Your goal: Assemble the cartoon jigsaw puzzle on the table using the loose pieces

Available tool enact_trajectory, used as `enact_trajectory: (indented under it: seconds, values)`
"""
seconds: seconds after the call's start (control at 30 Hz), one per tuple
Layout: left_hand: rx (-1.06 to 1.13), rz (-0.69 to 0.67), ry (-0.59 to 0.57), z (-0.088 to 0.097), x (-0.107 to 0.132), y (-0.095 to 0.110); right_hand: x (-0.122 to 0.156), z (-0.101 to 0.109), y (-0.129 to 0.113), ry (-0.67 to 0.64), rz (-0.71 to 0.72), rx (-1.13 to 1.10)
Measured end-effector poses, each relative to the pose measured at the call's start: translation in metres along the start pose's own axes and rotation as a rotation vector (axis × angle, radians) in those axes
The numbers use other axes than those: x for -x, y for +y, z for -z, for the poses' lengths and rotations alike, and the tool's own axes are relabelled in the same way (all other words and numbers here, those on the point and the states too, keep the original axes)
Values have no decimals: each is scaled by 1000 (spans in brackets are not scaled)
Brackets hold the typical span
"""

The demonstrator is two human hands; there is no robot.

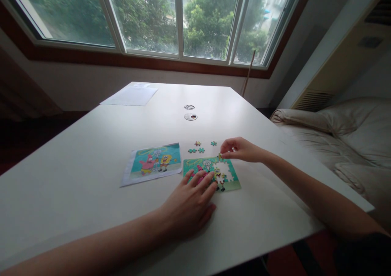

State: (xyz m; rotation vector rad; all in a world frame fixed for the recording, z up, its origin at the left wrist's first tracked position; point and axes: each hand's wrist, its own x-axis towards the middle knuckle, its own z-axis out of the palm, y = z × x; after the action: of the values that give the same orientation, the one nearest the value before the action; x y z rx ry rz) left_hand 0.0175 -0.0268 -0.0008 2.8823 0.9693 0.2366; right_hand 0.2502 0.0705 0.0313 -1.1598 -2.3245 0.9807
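A partly assembled jigsaw puzzle (235, 185) with a cartoon picture lies on the white table, and a gap shows in its right half. My left hand (192, 198) rests on its left and lower part with the fingers spread flat, covering some of the picture. Pinched between the fingertips of my right hand (240, 149) is a small puzzle piece (220, 156), at the puzzle's top edge. Several loose pieces (200, 150) lie just beyond the puzzle. Left of it, a printed reference picture (159, 160) shows the same cartoon figures.
The white table (91, 153) reaches toward a window. A sheet of paper (130, 95) lies at its far left corner. Two round fittings (190, 117) are set in the tabletop's far half. On the right stands a pale sofa (342, 125), and a stick (249, 72) leans by the window.
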Motion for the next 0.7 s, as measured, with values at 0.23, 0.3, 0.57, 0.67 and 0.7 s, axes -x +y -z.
enact_trajectory:
  seconds: [0.23,0.3,0.57,0.67,0.7]
  values:
    - [21,-39,17,-1,-3,0,26,-15,12,8,-70,-65]
    - [50,-63,9,0,-4,-1,23,-18,9,-5,-69,-59]
    - [100,-75,2,-1,-5,-4,22,-24,7,5,-61,14]
    - [99,-78,-3,-1,-5,-4,24,-26,5,20,-53,55]
    - [98,-79,-3,-1,-5,-4,24,-27,4,28,-51,71]
